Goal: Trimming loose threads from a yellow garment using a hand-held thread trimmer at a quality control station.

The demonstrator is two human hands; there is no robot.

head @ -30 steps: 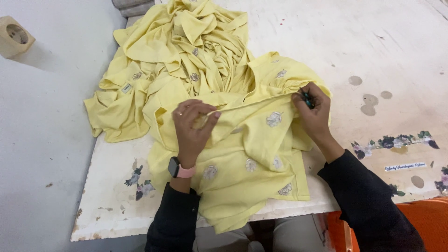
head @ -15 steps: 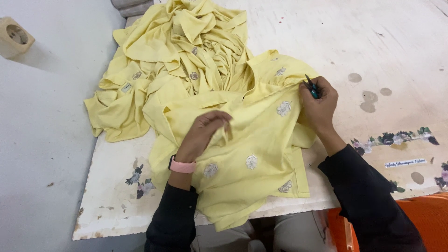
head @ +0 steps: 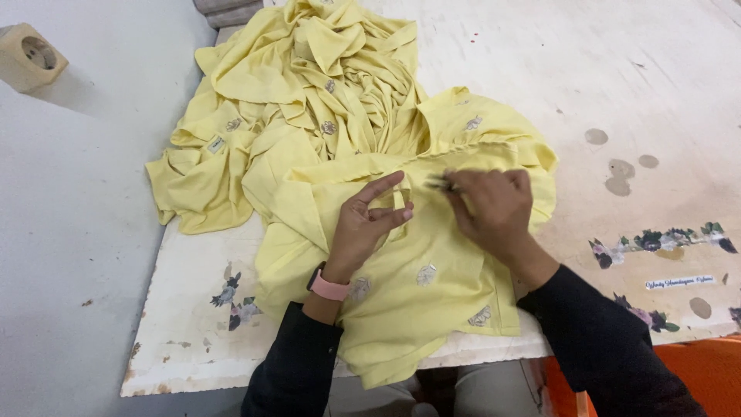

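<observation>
Both hands are rested on the yellow garment (head: 401, 262) spread over the white table (head: 540, 69), its fabric pinched by the left hand (head: 369, 222) while a small dark tool (head: 440, 183) is gripped in the right hand (head: 494, 212).

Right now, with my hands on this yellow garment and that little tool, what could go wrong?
The small dark tool in your right hand sits close to your left hand, whose fingers pinch the yellow fabric; a slip might nick a finger or the cloth. The fabric's front edge hangs over the table edge, so the piece could slide off.
</observation>
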